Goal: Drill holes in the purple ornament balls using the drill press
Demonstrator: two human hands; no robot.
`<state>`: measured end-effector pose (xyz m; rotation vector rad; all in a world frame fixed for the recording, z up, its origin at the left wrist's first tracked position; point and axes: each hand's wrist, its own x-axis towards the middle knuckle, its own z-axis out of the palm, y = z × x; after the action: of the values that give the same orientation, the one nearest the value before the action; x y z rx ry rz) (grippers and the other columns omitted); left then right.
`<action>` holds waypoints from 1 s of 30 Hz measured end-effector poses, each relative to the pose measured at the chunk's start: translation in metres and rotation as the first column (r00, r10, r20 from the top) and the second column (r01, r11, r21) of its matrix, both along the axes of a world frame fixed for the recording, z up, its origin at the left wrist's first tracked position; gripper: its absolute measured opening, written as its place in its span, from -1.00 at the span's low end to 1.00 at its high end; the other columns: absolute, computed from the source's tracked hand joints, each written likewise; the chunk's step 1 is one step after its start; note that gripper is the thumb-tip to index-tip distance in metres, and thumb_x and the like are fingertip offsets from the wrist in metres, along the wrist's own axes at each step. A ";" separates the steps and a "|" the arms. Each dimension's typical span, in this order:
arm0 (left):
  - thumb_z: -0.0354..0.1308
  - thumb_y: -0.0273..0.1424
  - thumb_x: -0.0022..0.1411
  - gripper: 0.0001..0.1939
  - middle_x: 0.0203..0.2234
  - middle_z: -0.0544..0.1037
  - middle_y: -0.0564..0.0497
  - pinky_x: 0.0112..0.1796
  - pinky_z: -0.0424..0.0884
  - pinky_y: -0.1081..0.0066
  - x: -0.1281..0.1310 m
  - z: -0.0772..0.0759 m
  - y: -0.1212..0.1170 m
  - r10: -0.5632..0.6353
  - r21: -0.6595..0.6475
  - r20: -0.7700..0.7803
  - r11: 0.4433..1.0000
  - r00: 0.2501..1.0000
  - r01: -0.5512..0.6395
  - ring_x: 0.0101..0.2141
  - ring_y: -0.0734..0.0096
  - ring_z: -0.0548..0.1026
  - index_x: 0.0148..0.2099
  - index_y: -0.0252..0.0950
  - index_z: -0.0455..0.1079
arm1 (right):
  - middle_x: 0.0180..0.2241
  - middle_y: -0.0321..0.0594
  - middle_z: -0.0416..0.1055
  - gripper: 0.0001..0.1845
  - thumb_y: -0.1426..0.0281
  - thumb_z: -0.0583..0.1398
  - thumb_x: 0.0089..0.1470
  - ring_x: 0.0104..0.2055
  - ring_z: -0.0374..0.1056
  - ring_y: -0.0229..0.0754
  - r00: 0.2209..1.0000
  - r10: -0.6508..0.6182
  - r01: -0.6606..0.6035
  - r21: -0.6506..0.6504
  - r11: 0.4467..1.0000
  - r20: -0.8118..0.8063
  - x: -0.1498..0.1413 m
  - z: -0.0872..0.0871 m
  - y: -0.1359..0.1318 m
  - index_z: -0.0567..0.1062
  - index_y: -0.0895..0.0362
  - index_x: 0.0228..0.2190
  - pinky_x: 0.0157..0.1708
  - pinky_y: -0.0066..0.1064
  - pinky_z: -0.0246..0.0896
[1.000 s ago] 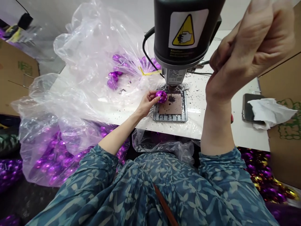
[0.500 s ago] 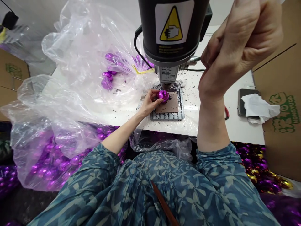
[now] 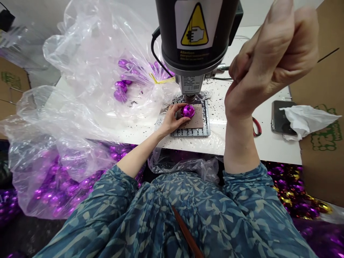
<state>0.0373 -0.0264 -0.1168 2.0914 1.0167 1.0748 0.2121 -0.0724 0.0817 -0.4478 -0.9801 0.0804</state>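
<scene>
Shiny, round purple ball (image 3: pixel 187 111) is pinched by the left hand (image 3: pixel 171 119), right hand (image 3: pixel 270 62) clenching a metal rod (image 3: pixel 223 68).

- Wht table (image 3: pixel 283 153)
- Grey slotted base plate (image 3: pixel 206 122) nr front edge, blk shavings (image 3: pixel 203 96) scattered arnd
- Clr plastic bag (image 3: pixel 91 68), L side, purple balls (image 3: pixel 120 91) visible thru
- Red-handled tool (image 3: pixel 258 128) btwn plate & dk phone (image 3: pixel 278 116), R

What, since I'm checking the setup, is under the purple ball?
Under the ball lies a brown board, which rests on a gray plate. The patch directly beneath the ball is covered and can't be seen.
</scene>
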 end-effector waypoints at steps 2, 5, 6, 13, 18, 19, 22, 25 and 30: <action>0.40 0.05 0.17 -0.35 0.02 0.59 -0.15 0.10 0.45 0.10 0.001 0.001 -0.003 -0.005 0.011 0.006 1.000 1.000 0.005 0.06 0.06 0.52 0.17 -0.19 0.43 | -0.63 -0.42 -0.14 -0.49 0.30 0.26 0.20 -0.66 -0.02 -0.52 1.000 -0.021 0.020 -0.025 0.999 -0.020 0.000 0.000 0.000 0.10 0.12 -0.61 -0.46 -0.46 -0.15; 0.38 0.03 0.21 -0.36 0.06 0.57 -0.17 0.09 0.49 0.14 0.004 0.003 -0.009 -0.044 0.016 0.056 0.999 0.997 0.043 0.07 0.10 0.54 0.19 -0.22 0.38 | -0.61 -0.39 -0.11 -0.43 0.09 0.25 0.17 -0.63 0.02 -0.53 0.999 -0.034 0.033 -0.126 0.991 -0.002 0.001 0.002 -0.004 0.12 0.11 -0.62 -0.43 -0.46 -0.09; 0.38 0.01 0.22 -0.37 0.06 0.56 -0.17 0.09 0.49 0.14 0.006 0.003 -0.010 -0.066 0.017 0.076 0.998 0.995 0.065 0.07 0.12 0.55 0.19 -0.22 0.37 | -0.60 -0.38 -0.10 -0.42 0.08 0.24 0.18 -0.62 0.03 -0.54 0.999 -0.033 0.035 -0.166 0.986 0.012 0.002 0.002 -0.005 0.10 0.11 -0.62 -0.42 -0.47 -0.06; 0.40 -0.04 0.23 -0.36 0.02 0.54 -0.12 0.05 0.53 0.16 0.017 -0.015 -0.004 -0.191 -0.013 0.213 0.980 0.958 0.198 0.02 0.17 0.57 0.21 -0.17 0.28 | -0.56 -0.37 -0.10 -0.62 0.54 0.05 0.27 -0.60 0.05 -0.58 0.996 -0.057 0.064 -0.089 0.994 0.073 0.003 0.000 -0.006 0.10 0.13 -0.57 -0.41 -0.53 -0.07; 0.44 -0.10 0.20 -0.36 0.02 0.54 -0.12 0.07 0.53 0.12 0.016 -0.018 -0.002 -0.209 -0.032 0.262 0.974 0.942 0.225 0.03 0.15 0.58 0.20 -0.15 0.28 | -0.54 -0.36 -0.10 -0.61 0.54 0.07 0.28 -0.60 0.08 -0.57 0.994 -0.085 0.094 -0.139 0.986 0.066 0.001 -0.002 -0.009 0.09 0.13 -0.57 -0.42 -0.53 -0.04; 0.44 -0.10 0.20 -0.37 0.02 0.54 -0.12 0.07 0.53 0.12 0.016 -0.017 -0.003 -0.207 -0.040 0.262 0.974 0.943 0.224 0.03 0.14 0.58 0.20 -0.15 0.28 | -0.54 -0.36 -0.12 -0.59 0.49 0.11 0.29 -0.60 0.07 -0.57 0.994 -0.095 0.103 -0.140 0.985 0.058 0.000 -0.003 -0.009 0.10 0.13 -0.57 -0.43 -0.52 -0.05; 0.45 -0.10 0.20 -0.37 0.03 0.55 -0.13 0.07 0.54 0.14 0.016 -0.014 -0.004 -0.193 -0.052 0.259 0.976 0.946 0.213 0.04 0.14 0.58 0.18 -0.17 0.28 | -0.58 -0.38 -0.21 -0.50 0.20 0.20 0.25 -0.65 -0.01 -0.55 0.990 -0.142 0.142 -0.088 0.986 0.015 -0.002 -0.012 -0.005 0.12 0.12 -0.58 -0.52 -0.49 -0.15; 0.45 -0.09 0.18 -0.36 0.01 0.56 -0.14 0.06 0.55 0.17 0.016 -0.014 -0.004 -0.187 -0.043 0.258 0.978 0.948 0.205 0.03 0.15 0.60 0.16 -0.18 0.28 | -0.57 -0.36 -0.31 -0.43 0.05 0.18 0.23 -0.68 -0.15 -0.56 0.988 -0.152 0.152 0.031 0.988 0.006 -0.001 -0.023 0.003 0.09 0.13 -0.58 -0.60 -0.49 -0.23; 0.44 -0.08 0.19 -0.35 0.03 0.56 -0.15 0.08 0.54 0.14 0.015 -0.016 -0.003 -0.195 -0.033 0.238 0.977 0.951 0.209 0.05 0.12 0.59 0.18 -0.17 0.27 | -0.59 -0.36 -0.29 -0.41 -0.02 0.11 0.28 -0.69 -0.20 -0.51 0.965 -0.252 0.248 0.061 0.967 0.078 0.005 -0.044 0.010 0.07 0.10 -0.55 -0.65 -0.46 -0.20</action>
<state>0.0521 -0.0290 -0.1325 1.9204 0.6950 1.1394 0.2169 -0.0619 0.0380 -0.5287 -0.9992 -0.1928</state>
